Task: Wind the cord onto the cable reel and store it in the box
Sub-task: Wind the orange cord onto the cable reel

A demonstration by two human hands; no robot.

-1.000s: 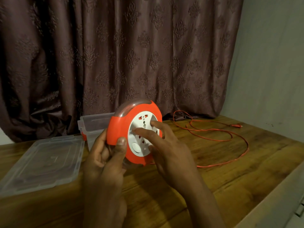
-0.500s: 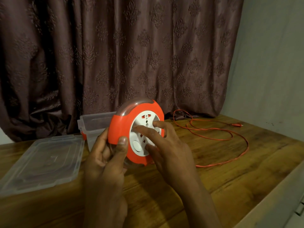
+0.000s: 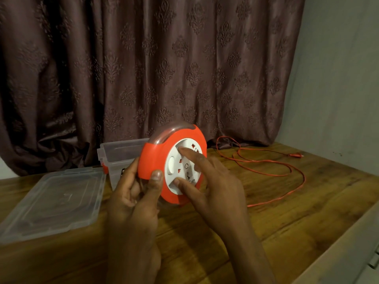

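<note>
Nearest the camera, the left hand grips the orange rim of the cable reel, thumb on the front edge and fingers curled behind it, holding it upright just above the surface. The right hand lies against the white socket disc with fingers spread and fairly straight, forefinger near the top of the disc and thumb at its lower edge, pressing rather than clasping. Since half a second ago the disc's oval dimple has swung from lower left to the left side and the forefinger has climbed, so the disc is being turned; I judge the winding is under way but early. The cord lies in loose loops on the surface to the right, well apart from the reel, its plug near the wall, and it looks little shortened. Behind the reel stands the open clear box, its lid flat on the surface to the left. Further back hangs a patterned curtain. Where the cord enters the reel is hidden behind the right hand, the left fingers are hidden by the housing, and the dim light leaves the wound cord under the clear cover hard to make out
</note>
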